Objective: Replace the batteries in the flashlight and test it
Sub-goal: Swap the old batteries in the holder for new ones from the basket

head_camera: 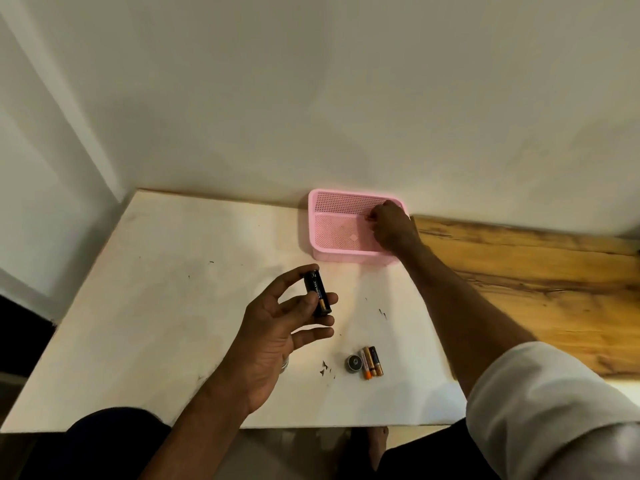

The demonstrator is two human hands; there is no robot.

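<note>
My left hand (277, 330) is raised above the white table (156, 323) and holds a black and copper battery (318, 293) upright between thumb and fingers. My right hand (393, 226) reaches into the right end of a pink mesh basket (332, 233) at the back of the table; its fingers are curled, and what they hold, if anything, is hidden. Three small batteries (371, 362) lie side by side on the table near the front. A round dark flashlight cap (354, 363) lies just left of them. The flashlight body is hidden, apart from a metallic edge beneath my left palm.
The table stands against a pale wall (311, 98). A brown wooden surface (536, 289) adjoins the table on the right. Small dark marks (325, 368) dot the tabletop near the front. My knees and one bare foot (377, 441) show below the table's front edge.
</note>
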